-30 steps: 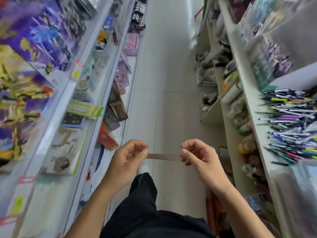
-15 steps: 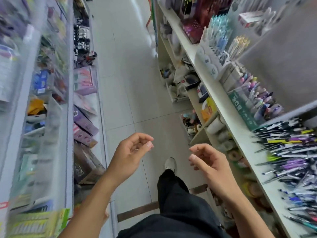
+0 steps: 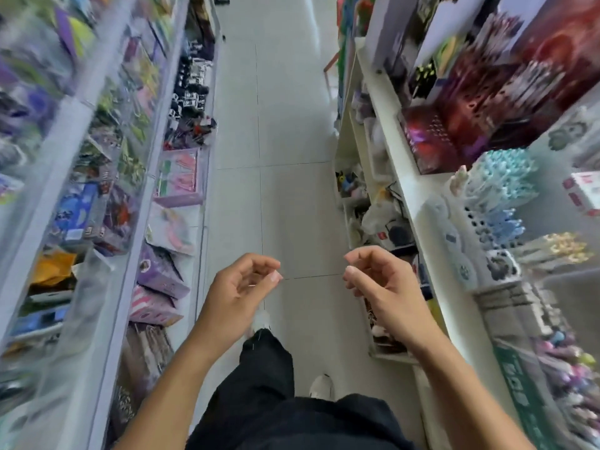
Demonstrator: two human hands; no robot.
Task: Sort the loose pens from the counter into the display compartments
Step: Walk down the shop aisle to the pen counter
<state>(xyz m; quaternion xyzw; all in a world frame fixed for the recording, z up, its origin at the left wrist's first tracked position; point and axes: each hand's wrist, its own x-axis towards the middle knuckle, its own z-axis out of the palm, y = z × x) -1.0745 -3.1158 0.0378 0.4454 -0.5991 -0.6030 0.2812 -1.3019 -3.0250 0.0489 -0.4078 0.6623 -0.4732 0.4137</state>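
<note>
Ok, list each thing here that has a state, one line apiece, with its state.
left hand: raised over the aisle, fingers loosely curled, holding nothing
right hand: raised, fingers loosely curled, holding nothing
pale blue pens: standing upright in their display holder
green-fronted pen box: packed with pens, blurred

Place: stationery shop aisle
Evidence: stocked shelves (image 3: 383, 102) both sides, boxed goods (image 3: 162, 271), pen displays (image 3: 500, 186), tiled floor (image 3: 285, 125)

Floor tiles (image 3: 285, 125) glossy, smooth; trousers (image 3: 266, 384) matt black cloth
</note>
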